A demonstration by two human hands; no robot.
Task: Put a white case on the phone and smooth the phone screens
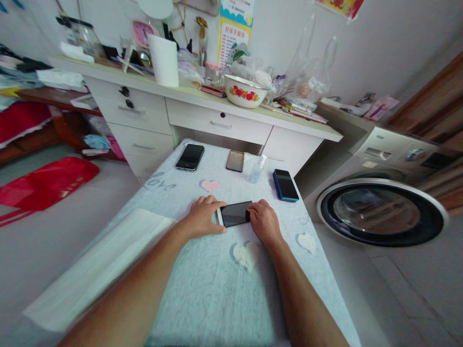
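A smartphone (236,214) with a dark screen and a white left end lies sideways on the cloth-covered table. My left hand (203,217) grips its white end, thumb along the near edge and fingers at the far edge. At the other end, my right hand (265,220) is closed, with bent fingertips pressed against the screen. Anything inside those fingers is hidden. Beyond my hands stand a clear spray bottle (256,171) and, beside it, a brownish phone case (235,161). A black phone (190,157) rests at the far left, and a blue-edged phone (285,185) at the right.
A folded whitish cloth (104,265) lies along the table's left side. Behind the table is a desk (217,123) bearing a floral enamel bowl (246,91) and a paper roll (163,61). To the right stands a washing machine (379,144); a red bag (47,183) lies on the floor.
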